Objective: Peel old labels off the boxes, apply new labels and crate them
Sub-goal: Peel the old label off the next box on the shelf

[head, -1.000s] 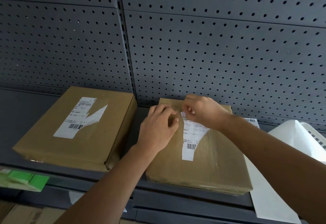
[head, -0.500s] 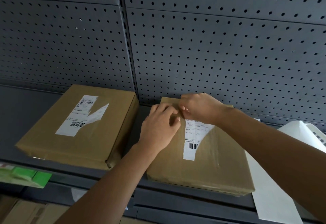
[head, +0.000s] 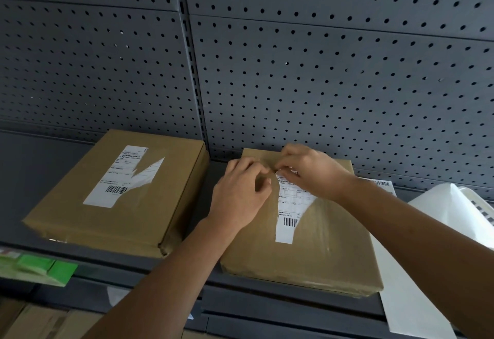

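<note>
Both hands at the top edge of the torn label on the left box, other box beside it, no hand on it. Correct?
Wrong box. Head view: left hand and right hand at the top edge of the torn label on the right box; the left box beside it has no hand on it.

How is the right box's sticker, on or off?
Partly on: a torn label strip with barcode sticks to the right box; the right hand pinches its top.
</note>
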A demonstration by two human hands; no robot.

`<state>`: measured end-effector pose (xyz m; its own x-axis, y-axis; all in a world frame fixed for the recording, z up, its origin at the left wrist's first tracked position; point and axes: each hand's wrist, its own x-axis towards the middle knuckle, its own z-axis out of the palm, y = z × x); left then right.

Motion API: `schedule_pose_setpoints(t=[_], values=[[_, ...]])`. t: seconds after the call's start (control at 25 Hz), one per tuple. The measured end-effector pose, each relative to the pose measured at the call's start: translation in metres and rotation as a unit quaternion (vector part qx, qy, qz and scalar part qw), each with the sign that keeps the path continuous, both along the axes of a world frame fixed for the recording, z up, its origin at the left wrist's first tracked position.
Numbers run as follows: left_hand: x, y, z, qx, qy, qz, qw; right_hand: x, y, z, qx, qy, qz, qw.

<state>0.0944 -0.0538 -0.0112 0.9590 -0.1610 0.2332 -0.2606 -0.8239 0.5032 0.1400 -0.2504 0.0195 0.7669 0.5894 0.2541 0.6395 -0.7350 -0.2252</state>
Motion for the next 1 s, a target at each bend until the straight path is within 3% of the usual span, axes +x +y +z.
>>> schedule_pose_setpoints(t=[0.24,0.6,0.8,1.0], values=[[0.0,0.0,-0.001,-0.005,-0.01,0.003,1.0,-0.013,-0.005,-0.005,-0.006,-0.007,-0.018,1.0],[0.001,0.0,0.0,0.013,-0.006,0.004,1.0,-0.053,-0.036,0.001,0.114,0.041,-0.106,0.987],[0.001,-0.001,0.0,0.027,-0.012,0.0,1.0,-0.039,-0.032,-0.006,0.038,0.071,-0.085,0.993],[0.001,-0.002,0.001,0.024,-0.005,0.005,1.0,-0.039,-0.026,-0.016,0.032,-0.02,-0.116,0.993]])
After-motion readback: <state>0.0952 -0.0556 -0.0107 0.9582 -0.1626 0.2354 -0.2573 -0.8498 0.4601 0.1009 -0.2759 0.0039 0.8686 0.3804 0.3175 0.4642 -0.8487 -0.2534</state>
